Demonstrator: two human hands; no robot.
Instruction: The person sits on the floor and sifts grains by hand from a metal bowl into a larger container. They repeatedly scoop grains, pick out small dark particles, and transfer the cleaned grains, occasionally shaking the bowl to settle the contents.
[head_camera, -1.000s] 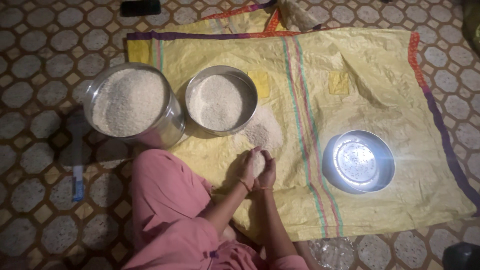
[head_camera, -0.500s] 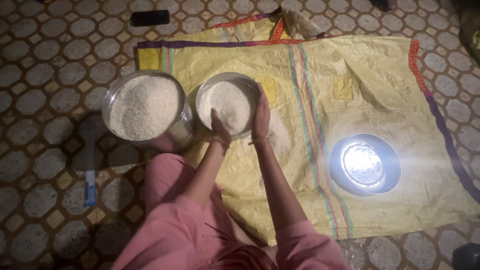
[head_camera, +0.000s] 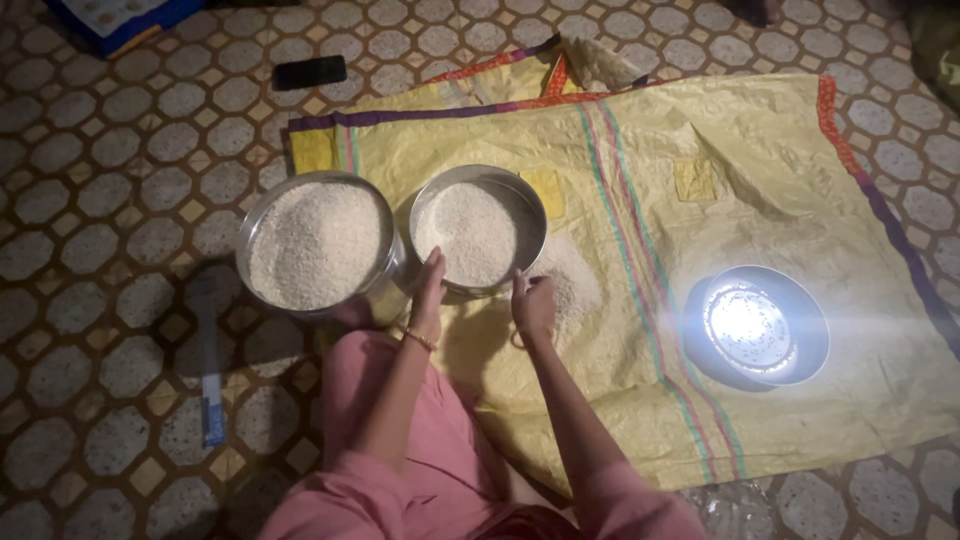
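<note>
The left hand (head_camera: 429, 292) is resting against the near rim of the sieve (head_camera: 479, 232), its fingers released and lying flat against the rim, grasping nothing. The right hand (head_camera: 535, 303) is hovering just beside the sieve's near right edge, over the loose rice pile (head_camera: 575, 285) on the sack (head_camera: 780, 190); its fingers are curled downward, and I cannot tell whether they are gripping any grain. The sieve, filled with rice, is sitting on the sack, touching the pot (head_camera: 318, 245) of rice at its left. A shiny empty bowl (head_camera: 760, 325) is lying well apart to the right.
</note>
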